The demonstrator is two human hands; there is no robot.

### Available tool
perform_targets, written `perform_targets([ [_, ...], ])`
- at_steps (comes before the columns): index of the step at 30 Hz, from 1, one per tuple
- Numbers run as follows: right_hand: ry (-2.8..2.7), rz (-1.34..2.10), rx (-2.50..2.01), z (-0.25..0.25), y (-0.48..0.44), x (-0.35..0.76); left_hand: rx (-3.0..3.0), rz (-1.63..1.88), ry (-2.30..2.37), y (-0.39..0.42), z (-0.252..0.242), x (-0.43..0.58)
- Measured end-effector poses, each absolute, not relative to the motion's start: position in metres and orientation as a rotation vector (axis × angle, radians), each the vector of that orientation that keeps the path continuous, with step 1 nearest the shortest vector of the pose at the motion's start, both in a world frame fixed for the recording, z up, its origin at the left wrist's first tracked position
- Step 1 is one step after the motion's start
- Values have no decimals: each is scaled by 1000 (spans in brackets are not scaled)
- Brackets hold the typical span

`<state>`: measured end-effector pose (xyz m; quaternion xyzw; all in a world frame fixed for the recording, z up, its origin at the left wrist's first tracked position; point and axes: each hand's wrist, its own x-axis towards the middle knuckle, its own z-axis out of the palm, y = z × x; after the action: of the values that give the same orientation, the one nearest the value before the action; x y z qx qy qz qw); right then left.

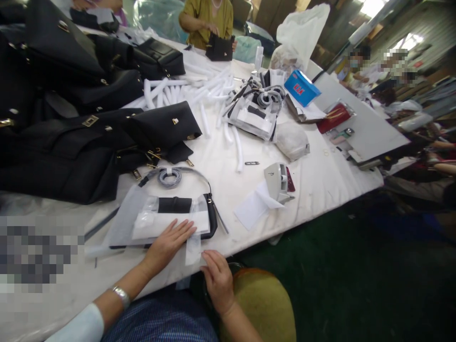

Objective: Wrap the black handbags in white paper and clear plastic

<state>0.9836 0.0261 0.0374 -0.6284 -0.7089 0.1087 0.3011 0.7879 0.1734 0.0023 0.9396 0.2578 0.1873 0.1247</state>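
A black handbag (213,216) lies on the table before me, partly covered by white wrapping and a white sheet (153,225). My left hand (171,242) rests flat on that sheet, fingers stretched out. From the bag's near side a strip of clear tape (193,251) hangs toward the table edge. At its lower end, my right hand (219,280) has its fingers pinched together on the tape. A wrapped strap coil (169,177) sits beyond the bag.
Black bags (160,126) pile up at left, beside white foam tubes (237,149). A tape dispenser (276,180), small snips (252,163) and another wrapped bag (249,118) lie to the right. Across the table a person (206,23) handles a black bag. The near table edge runs diagonally.
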Motion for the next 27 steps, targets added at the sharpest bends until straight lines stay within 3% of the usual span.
perform_targets([
  [3, -2078, 256, -1714, 20, 2, 971, 2728, 520, 760, 173, 4, 787],
  [9, -2197, 296, -1382, -3, 22, 962, 2727, 480, 766, 173, 7, 787],
  [27, -2105, 395, -1296, 17, -7, 975, 2727, 499, 772, 174, 10, 788],
])
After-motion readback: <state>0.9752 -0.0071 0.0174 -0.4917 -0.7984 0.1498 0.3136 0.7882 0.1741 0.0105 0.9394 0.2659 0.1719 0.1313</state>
